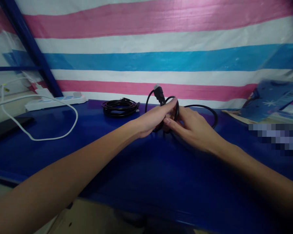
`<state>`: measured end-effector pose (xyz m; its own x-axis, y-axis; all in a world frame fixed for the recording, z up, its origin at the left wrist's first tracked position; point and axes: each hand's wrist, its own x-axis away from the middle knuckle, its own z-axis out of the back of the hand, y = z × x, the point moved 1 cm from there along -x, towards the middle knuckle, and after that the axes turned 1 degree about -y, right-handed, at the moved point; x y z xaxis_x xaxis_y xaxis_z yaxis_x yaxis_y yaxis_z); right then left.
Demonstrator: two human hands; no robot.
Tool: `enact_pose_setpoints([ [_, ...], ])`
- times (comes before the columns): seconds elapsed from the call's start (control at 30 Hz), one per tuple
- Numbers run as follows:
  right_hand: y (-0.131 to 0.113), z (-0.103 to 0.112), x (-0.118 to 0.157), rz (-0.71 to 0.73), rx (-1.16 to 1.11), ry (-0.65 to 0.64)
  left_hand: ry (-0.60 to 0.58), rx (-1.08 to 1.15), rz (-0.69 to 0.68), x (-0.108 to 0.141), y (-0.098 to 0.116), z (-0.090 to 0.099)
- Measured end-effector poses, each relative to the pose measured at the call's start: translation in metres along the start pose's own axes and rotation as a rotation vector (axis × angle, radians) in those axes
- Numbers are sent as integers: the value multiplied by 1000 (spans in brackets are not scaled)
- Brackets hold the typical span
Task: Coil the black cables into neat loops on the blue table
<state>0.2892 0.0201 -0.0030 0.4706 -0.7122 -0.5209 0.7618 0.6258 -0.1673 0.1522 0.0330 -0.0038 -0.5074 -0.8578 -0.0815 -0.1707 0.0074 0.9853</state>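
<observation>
A black cable (213,113) with a dark plug (158,93) is gathered in both my hands above the blue table. My left hand (156,117) is closed round the loops, and the plug, with a pale cap on its end, sticks up beyond it. Against it from the right, my right hand (191,128) pinches the cable between thumb and fingers. One loop arches out to the right behind that hand. A second black cable, neatly coiled (119,109), lies on the table to the left of my hands.
A white power strip (56,102) and a looping white cord (74,125) lie at the left, near a flat black object (12,126). Striped sheeting (146,61) hangs behind the blue table (141,169). A blue printed package (271,99) stands at the right.
</observation>
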Motion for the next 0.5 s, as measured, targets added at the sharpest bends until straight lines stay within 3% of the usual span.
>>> enact_pose_setpoints([
  [0.07,1,7,-2,30,64,26,-38,-36,-42,0,0,0],
  [0.13,7,17,-4,-8,113,131,-25,-33,-71,0,2,2],
  [0.2,19,28,-7,-191,154,243,44,5,-91,0,6,4],
  [0.27,34,35,-9,-450,94,263,108,47,-122,1,10,5],
  [0.37,47,36,-10,-682,-236,34,128,62,-147,1,13,7],
  [0.43,44,31,-10,-698,-571,-85,97,7,-135,1,12,6],
  [0.5,33,26,-10,-608,-910,-89,55,-114,-131,3,11,4],
])
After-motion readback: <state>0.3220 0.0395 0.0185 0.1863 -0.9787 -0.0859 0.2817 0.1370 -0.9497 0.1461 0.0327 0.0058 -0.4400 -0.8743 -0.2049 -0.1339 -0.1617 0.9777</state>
